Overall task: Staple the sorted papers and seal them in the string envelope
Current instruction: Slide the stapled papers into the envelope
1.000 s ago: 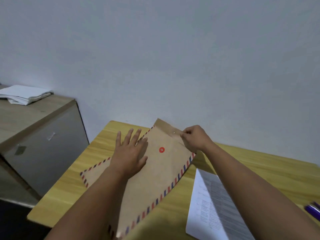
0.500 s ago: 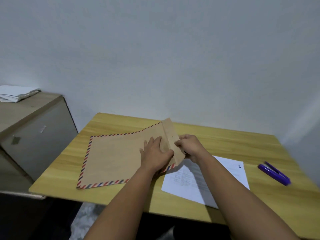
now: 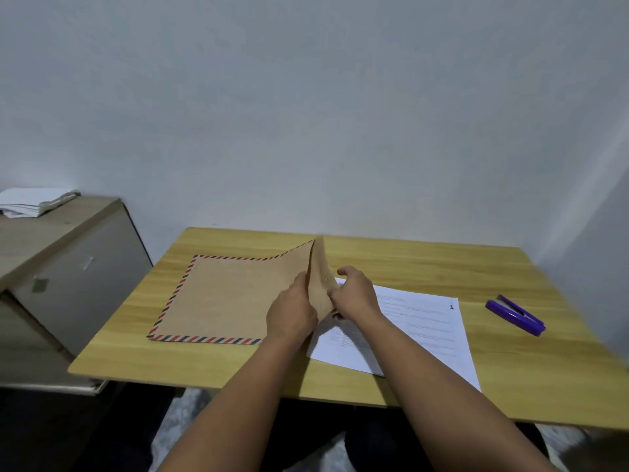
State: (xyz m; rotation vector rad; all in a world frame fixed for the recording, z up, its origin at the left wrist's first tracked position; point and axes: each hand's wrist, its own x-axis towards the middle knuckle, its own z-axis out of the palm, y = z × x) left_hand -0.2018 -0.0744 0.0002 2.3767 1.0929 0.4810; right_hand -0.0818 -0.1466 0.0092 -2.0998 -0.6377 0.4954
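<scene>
On the wooden table (image 3: 425, 267) the brown envelope (image 3: 231, 298) with the red-and-blue striped border lies mostly flat, its right end lifted where both hands meet. The left hand (image 3: 292, 313) rests against the raised end, fingers up along the paper, holding it. The right hand (image 3: 355, 294) has its fingers curled and seems to pinch the flap (image 3: 321, 267), which stands nearly upright. The printed papers (image 3: 418, 328) lie flat just to the right, partly under the right forearm, and the purple stapler (image 3: 515, 315) sits well apart near the right edge.

The step in hand looks like opening the mouth of the envelope; whether the sheets are stapled cannot be told. Next, the mouth must be held wide by one hand while the other frees itself to fetch the papers and slide them in squarely, before the string is wound.

Compared with a second ago, the envelope has swung from a slanted position to lie square with the table, the red button is no longer visible, and the flap stands steeper; the stapler now shows fully
</scene>
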